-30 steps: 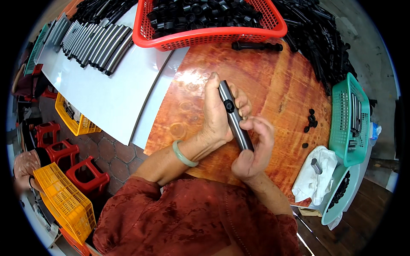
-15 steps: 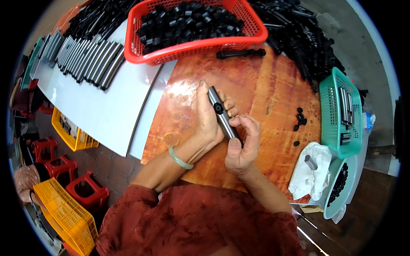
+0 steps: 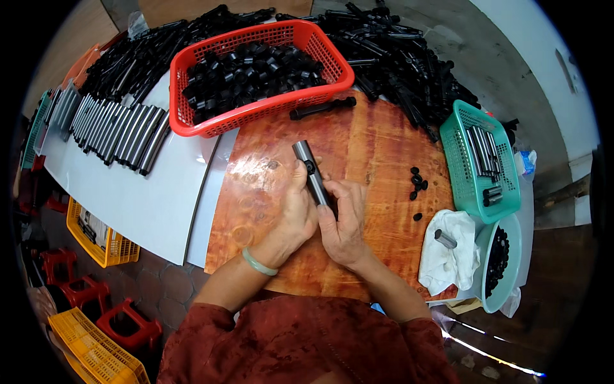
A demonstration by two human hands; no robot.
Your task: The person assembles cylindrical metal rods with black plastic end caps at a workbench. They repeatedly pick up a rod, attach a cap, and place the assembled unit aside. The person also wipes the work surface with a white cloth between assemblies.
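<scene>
Between my two hands is a grey metal tube (image 3: 316, 183), tilted, its far end leaning left. A small round black piece sits in its side. My left hand (image 3: 295, 208) is closed round the tube from the left, with its thumb beside the black piece; its other fingers are mostly hidden. My right hand (image 3: 346, 221) grips the near end, thumb on top and fingers on its right side. Both hands are over the orange-brown wooden tabletop (image 3: 377, 249). A black tube (image 3: 323, 108) lies beyond them, and several small black caps (image 3: 416, 184) lie to the right.
A red basket (image 3: 256, 114) of black parts stands at the back, with heaps of black tubes (image 3: 396, 57) behind. Grey tubes (image 3: 121, 134) line the white board at left. At right are a green basket (image 3: 470, 190), a white cloth (image 3: 441, 269) with a short tube, and a bowl (image 3: 483, 256).
The view has shifted, so the red basket now shows more fully. My left fingers, stretched beside the tube before, are now mostly behind it, and the left thumb has come down toward the black piece.
</scene>
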